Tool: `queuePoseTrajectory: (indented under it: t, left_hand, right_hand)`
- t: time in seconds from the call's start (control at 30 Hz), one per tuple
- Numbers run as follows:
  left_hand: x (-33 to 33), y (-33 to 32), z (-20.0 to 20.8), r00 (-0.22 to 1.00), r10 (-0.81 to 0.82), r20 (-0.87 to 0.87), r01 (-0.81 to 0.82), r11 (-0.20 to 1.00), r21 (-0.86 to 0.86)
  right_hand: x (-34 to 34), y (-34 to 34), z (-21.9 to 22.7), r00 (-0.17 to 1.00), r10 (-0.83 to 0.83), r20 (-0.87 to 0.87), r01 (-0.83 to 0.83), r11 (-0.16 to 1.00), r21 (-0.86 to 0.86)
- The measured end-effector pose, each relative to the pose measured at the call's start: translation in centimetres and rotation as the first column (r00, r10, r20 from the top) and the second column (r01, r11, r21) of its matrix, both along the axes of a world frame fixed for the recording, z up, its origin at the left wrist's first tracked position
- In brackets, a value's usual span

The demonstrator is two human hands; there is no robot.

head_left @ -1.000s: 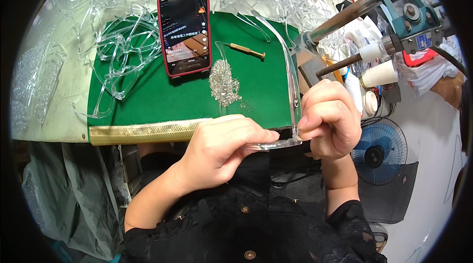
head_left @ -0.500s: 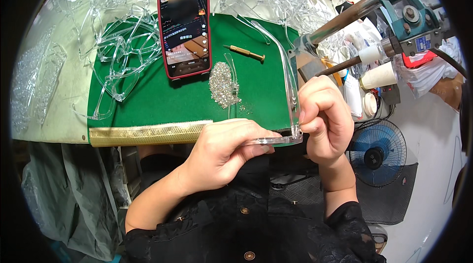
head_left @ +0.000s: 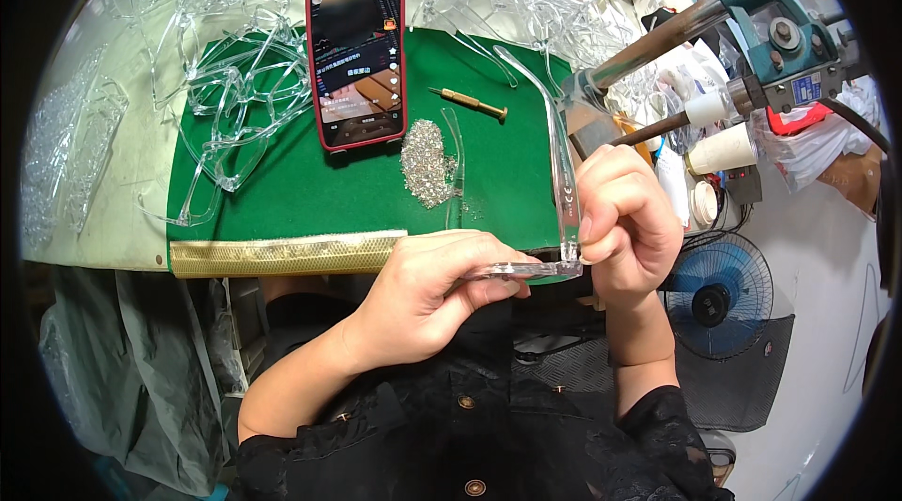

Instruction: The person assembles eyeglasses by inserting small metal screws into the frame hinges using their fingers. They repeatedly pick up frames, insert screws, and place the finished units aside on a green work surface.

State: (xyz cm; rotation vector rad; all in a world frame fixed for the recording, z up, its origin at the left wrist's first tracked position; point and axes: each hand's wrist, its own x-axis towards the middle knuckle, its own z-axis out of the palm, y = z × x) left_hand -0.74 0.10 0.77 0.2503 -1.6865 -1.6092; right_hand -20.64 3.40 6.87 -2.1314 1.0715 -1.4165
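Both hands are on the clear frame [head_left: 560, 219] at centre frame, low over the mat's near edge. The left hand [head_left: 432, 290] pinches the front piece flat between thumb and fingers, and the right hand [head_left: 625, 219] is curled tight round the corner where the temple arm rises toward the upper right. So the frame sits right in the grip, its hinge corner between the two hands, its arm pointing up and away from them.

Beneath them lies the green mat [head_left: 329, 191] with a gold strip [head_left: 282, 254] along its near edge. Just above the left hand sits a small pile of screws [head_left: 425, 163], with a loose clear arm [head_left: 455, 163] beside it. Further up lie a brass screwdriver [head_left: 470, 104] and a red phone [head_left: 355, 52], screen lit. Clear frames [head_left: 235, 97] heap across the upper left and top. A teal machine [head_left: 761, 22] looms at upper right, a blue fan [head_left: 714, 299] stands at lower right.

Since half a second ago, the right hand has shifted slightly; the frame is still clamped in both hands.
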Motion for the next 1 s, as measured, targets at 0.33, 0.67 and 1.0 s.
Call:
queuePoseTrajectory:
  t: [0.33, 0.67, 1.0]
  left_hand:
    - [0.0, 0.0, 0.3, 0.999, 0.008, -0.040, -0.007, 1.000, 0.031]
    - [0.1, -0.5, 0.3, 0.998, 0.018, -0.063, -0.020, 0.999, -0.037]
    - [0.1, -0.4, -0.2, 0.997, 0.004, -0.078, -0.003, 1.000, 0.022]
  right_hand:
    - [-0.4, 0.1, 1.1, 0.985, -0.005, -0.174, -0.024, 0.986, -0.165]
    - [0.7, 1.7, 1.5, 0.870, -0.311, -0.383, 0.165, 0.915, -0.367]
    - [0.3, 1.0, 1.5, 0.897, -0.262, -0.355, 0.162, 0.944, -0.288]
